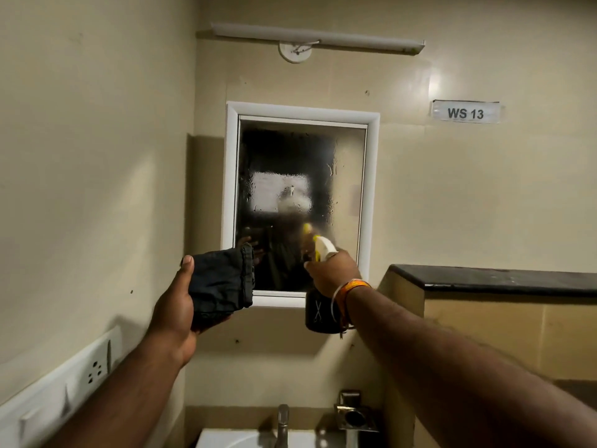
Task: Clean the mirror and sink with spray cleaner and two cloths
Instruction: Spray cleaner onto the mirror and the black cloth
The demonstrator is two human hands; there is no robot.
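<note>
Mirror (300, 202): we face it on the beige wall, set in a white frame (230, 176) above the sink; our two hands are raised in front of its lower part.
Surroundings: we see a tube light (318, 38) mounted above the mirror, a label reading "WS 13" (466, 112) on the wall to the right, and a dark ledge (494, 279) capping a low partition on the right.
Left wall: we note a white trunking strip with a socket (96, 371) running low along it.
Below: we see the sink (226, 439) at the bottom edge, its tap (282, 425) upright behind the basin, and a metal holder (355, 417) fixed just right of the tap.
In the way: our cloth covers the mirror's lower left corner, and our right hand with the bottle covers part of its lower right.
Mirror surface: we see it dark, misted and streaked with droplets, with a pale blurred rectangle reflected near the middle.
Left hand (176, 305): we grip a folded dark cloth (223, 286) between thumb and fingers, held up near the frame's lower left.
Right hand (332, 273): we hold a spray bottle (319, 313) by its neck, fingers curled round it; its white and yellow nozzle (323, 245) points at the glass, the dark body hangs below our wrist.
Wrist: we wear orange and white bands (347, 292) on the right one.
</note>
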